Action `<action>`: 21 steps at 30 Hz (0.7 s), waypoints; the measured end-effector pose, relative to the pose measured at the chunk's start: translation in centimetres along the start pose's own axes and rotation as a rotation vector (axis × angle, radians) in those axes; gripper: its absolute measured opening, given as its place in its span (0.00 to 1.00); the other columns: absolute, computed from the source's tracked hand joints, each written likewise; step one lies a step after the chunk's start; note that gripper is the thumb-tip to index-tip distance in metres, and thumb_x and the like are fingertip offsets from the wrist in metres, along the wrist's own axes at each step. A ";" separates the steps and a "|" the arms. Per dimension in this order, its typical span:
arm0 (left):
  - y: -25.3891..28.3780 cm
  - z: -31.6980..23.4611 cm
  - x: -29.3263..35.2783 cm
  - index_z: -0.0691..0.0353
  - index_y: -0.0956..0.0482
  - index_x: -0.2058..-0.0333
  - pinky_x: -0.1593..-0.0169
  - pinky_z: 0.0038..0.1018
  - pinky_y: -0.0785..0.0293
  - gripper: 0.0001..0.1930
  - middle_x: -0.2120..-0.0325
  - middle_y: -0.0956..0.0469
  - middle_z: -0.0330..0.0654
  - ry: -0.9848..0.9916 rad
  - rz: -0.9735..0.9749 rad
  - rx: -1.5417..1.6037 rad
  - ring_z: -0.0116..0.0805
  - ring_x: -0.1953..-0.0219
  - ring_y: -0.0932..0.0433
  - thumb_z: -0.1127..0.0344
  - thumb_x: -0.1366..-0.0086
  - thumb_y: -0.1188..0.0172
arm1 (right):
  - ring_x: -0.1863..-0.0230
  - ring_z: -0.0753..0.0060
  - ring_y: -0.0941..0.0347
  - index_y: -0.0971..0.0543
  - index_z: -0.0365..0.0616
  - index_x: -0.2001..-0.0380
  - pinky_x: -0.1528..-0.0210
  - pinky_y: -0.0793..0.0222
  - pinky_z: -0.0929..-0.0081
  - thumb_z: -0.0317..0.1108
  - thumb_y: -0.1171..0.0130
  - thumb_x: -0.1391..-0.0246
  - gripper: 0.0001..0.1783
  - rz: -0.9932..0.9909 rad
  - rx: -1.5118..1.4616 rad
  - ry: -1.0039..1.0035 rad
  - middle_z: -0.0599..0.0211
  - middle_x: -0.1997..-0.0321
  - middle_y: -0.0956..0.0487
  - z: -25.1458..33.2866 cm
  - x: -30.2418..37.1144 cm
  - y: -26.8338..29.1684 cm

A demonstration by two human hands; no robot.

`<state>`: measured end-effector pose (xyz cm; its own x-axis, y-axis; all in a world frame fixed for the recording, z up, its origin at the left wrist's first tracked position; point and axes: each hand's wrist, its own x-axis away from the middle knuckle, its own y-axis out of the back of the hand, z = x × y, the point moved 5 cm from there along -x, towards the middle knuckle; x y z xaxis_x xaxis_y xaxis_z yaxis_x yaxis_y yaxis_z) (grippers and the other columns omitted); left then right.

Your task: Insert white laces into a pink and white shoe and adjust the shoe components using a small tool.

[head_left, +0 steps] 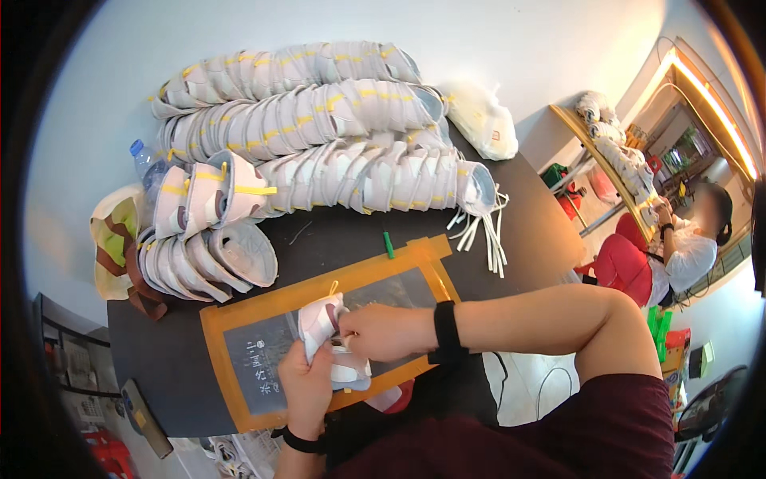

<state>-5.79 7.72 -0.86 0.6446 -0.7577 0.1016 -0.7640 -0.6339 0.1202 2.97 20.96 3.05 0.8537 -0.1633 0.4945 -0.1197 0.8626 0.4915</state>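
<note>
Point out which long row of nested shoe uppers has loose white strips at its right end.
The front long row, lowest of the three: white strips spread at its right end. The middle row and back row show none.

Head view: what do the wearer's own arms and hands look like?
The left hand and right hand are both ungloved. A broad, plain black wristband circles the right wrist; a narrower dark strap circles the left. A maroon short sleeve covers the right upper arm; no left sleeve is distinguishable.
</note>
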 end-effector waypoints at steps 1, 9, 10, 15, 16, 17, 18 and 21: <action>0.2 0.2 0.0 0.67 0.22 0.58 0.66 0.21 0.28 0.08 0.67 0.22 0.35 0.002 -0.011 0.003 0.19 0.68 0.26 0.72 0.34 0.42 | 0.66 0.46 0.20 0.27 0.33 0.61 0.64 0.25 0.56 0.32 0.45 0.47 0.13 0.009 0.006 0.004 0.47 0.71 0.20 0.3 0.3 -0.3; 0.3 0.0 0.1 0.68 0.20 0.59 0.66 0.24 0.28 0.09 0.72 0.20 0.38 0.023 -0.034 0.085 0.22 0.69 0.25 0.71 0.36 0.42 | 0.67 0.44 0.22 0.28 0.35 0.60 0.64 0.27 0.54 0.33 0.49 0.43 0.12 -0.103 0.196 0.245 0.47 0.71 0.22 -0.5 0.3 -1.6; 0.4 0.1 0.2 0.68 0.20 0.59 0.66 0.24 0.28 0.09 0.72 0.20 0.38 0.026 -0.036 0.083 0.22 0.69 0.25 0.71 0.36 0.42 | 0.66 0.43 0.22 0.27 0.35 0.61 0.62 0.27 0.52 0.33 0.50 0.43 0.12 -0.117 -0.079 0.214 0.47 0.71 0.22 -0.5 -0.1 -1.4; 0.6 0.3 0.2 0.68 0.23 0.54 0.60 0.24 0.27 0.11 0.63 0.20 0.38 -0.021 -0.045 -0.077 0.24 0.63 0.23 0.71 0.33 0.43 | 0.65 0.42 0.22 0.26 0.35 0.62 0.59 0.28 0.50 0.34 0.53 0.41 0.13 -0.077 0.230 0.186 0.45 0.69 0.20 2.0 -0.3 -1.1; 0.6 0.1 0.3 0.68 0.23 0.54 0.60 0.24 0.27 0.11 0.63 0.20 0.38 -0.002 -0.046 -0.079 0.24 0.63 0.23 0.71 0.33 0.43 | 0.65 0.42 0.22 0.26 0.36 0.61 0.60 0.29 0.50 0.35 0.53 0.41 0.13 -0.069 0.266 0.175 0.44 0.68 0.20 2.2 -0.2 -1.1; 0.5 -0.7 0.3 0.69 0.23 0.54 0.61 0.24 0.26 0.11 0.64 0.19 0.38 -0.022 -0.043 -0.125 0.24 0.63 0.23 0.71 0.34 0.43 | 0.65 0.42 0.22 0.26 0.36 0.61 0.60 0.29 0.50 0.35 0.53 0.41 0.13 -0.045 0.249 0.181 0.44 0.68 0.20 2.2 -0.1 -1.2; 0.4 -1.3 0.3 0.69 0.23 0.54 0.61 0.25 0.26 0.12 0.65 0.19 0.39 -0.042 -0.040 -0.172 0.24 0.63 0.23 0.72 0.34 0.43 | 0.65 0.41 0.22 0.26 0.35 0.62 0.60 0.29 0.49 0.36 0.53 0.41 0.14 -0.065 0.238 0.179 0.43 0.68 0.20 2.1 0.2 -1.1; 0.0 -1.1 0.3 0.69 0.21 0.62 0.65 0.32 0.26 0.08 0.73 0.20 0.49 -0.168 -0.122 -0.181 0.38 0.70 0.19 0.70 0.37 0.41 | 0.63 0.42 0.22 0.26 0.36 0.61 0.58 0.29 0.50 0.39 0.52 0.40 0.15 -0.069 0.247 0.155 0.43 0.66 0.20 2.2 0.7 -0.8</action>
<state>-5.60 7.64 0.23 0.7067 -0.7020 -0.0878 -0.6541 -0.6956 0.2971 2.54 19.09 4.55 0.9289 -0.1263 0.3481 -0.1623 0.7061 0.6892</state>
